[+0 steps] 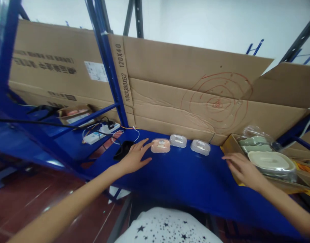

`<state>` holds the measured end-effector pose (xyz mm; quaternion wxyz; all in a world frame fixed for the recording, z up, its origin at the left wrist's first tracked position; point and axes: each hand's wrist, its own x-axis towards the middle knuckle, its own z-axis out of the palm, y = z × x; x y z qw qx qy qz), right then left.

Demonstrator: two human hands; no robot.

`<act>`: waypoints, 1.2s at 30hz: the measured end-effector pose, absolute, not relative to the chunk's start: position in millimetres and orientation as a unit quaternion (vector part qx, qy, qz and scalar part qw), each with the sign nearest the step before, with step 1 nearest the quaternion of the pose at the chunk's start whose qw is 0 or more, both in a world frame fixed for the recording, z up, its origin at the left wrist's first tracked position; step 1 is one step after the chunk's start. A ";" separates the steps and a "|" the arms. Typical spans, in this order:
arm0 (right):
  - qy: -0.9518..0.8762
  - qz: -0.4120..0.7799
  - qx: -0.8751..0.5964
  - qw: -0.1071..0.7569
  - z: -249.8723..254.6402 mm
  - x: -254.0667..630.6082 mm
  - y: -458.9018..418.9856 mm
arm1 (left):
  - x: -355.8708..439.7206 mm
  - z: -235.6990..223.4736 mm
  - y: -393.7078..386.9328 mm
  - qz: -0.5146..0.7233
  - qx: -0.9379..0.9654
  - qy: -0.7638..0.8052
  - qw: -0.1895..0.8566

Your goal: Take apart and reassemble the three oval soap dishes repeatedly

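Observation:
My left hand point(135, 157) is open, its fingers spread, beside a black phone point(123, 149) on the blue tabletop point(179, 177). Just past its fingertips sits a small pink box with a clear lid point(160, 146); I cannot tell whether they touch. To the right of that box are a pale, clear-lidded box point(178, 141) and a similar greyish one point(200, 147). My right hand point(244, 170) reaches over the table by the left edge of a cardboard box point(232, 145). Its fingers are stretched out and hold nothing. Pale green and cream plastic pieces point(268, 160) in clear wrap fill that cardboard box.
A tall cardboard sheet point(157, 87) with red rings drawn on it stands along the table's back. On the left, a blue metal post point(106, 60) rises beside a white power strip point(101, 133) with cables. A smaller open carton point(76, 114) lies on the left shelf.

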<state>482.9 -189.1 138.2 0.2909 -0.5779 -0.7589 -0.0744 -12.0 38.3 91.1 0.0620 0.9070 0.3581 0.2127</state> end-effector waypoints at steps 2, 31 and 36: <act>-0.748 -0.115 -0.586 0.289 158.3 477.3 -204.2 | -21.5 100.4 28.8 0.223 0.899 0.370 0.067; -0.736 0.099 -0.553 0.377 -8.0 366.1 -66.3 | 85.6 48.7 125.2 0.074 0.881 0.427 0.191; -0.714 0.078 -0.571 0.398 -6.5 374.8 -67.0 | 72.2 46.9 128.2 0.100 0.873 0.412 0.239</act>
